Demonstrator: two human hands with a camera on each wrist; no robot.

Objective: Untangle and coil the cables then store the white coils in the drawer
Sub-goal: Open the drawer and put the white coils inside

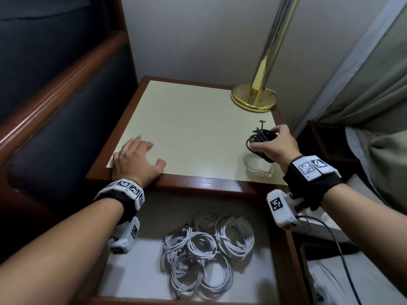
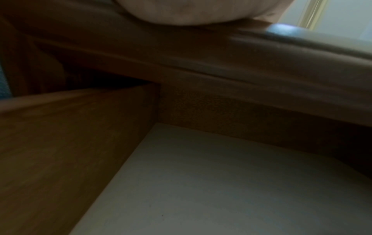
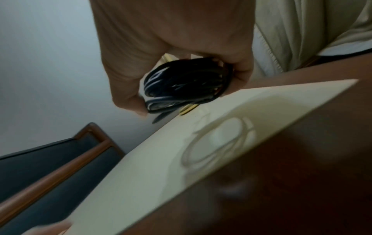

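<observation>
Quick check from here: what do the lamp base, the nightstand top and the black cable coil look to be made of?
Lamp base: polished metal, brass-coloured, with sharp mirror highlights; possibly only plated.
Nightstand top: smooth, faintly glossy cream panel, probably laminate, framed by glossy reddish-brown wood or veneer.
Black cable coil, gripped by the right hand: flexible rubber or plastic jacket, slightly shiny strands.

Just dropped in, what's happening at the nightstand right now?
A person is tidying cables. The right hand holds a black cable coil over the nightstand top, near the brass lamp base. The left hand rests flat on the top's front edge. Several white coils already lie in the open drawer below.
</observation>
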